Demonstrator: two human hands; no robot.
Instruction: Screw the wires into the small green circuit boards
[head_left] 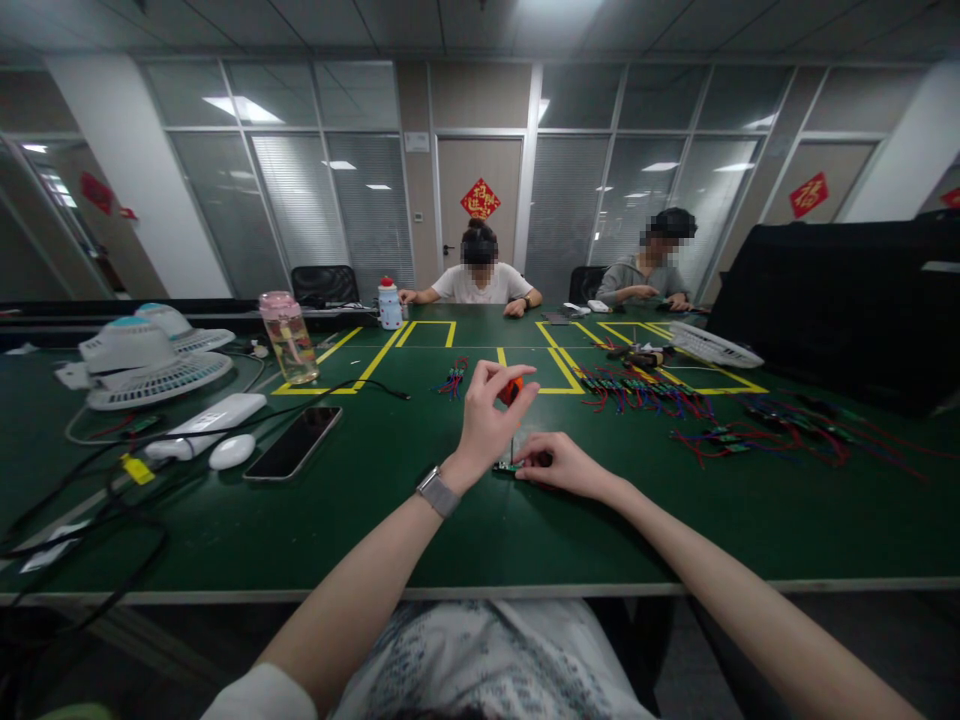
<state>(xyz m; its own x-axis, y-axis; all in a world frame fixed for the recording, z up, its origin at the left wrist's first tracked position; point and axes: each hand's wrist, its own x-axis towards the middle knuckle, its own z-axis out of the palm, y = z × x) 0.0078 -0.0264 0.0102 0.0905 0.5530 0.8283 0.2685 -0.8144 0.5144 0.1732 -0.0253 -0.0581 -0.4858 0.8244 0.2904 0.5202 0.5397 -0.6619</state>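
Pinching an orange-handled screwdriver between thumb and fingertips, the left hand holds the tool upright, its thin shaft pointing down onto a small green board. The right hand lies low on the table, just right of the board, with its fingertips closed on the board's edge and pressing it flat. The board sits on the green tabletop near the front middle, directly below the left hand. A watch is strapped round the left wrist.

To the left lie a dark phone, a white mouse and a white block; further back stand a pink-capped bottle and two desk fans. To the right, well apart from the hands, red-wired boards are spread in rows, with a smaller bundle just beyond the left hand. Yellow tape lines mark boxes on the tabletop. Two other people sit at the far edge, their hands resting on the table.
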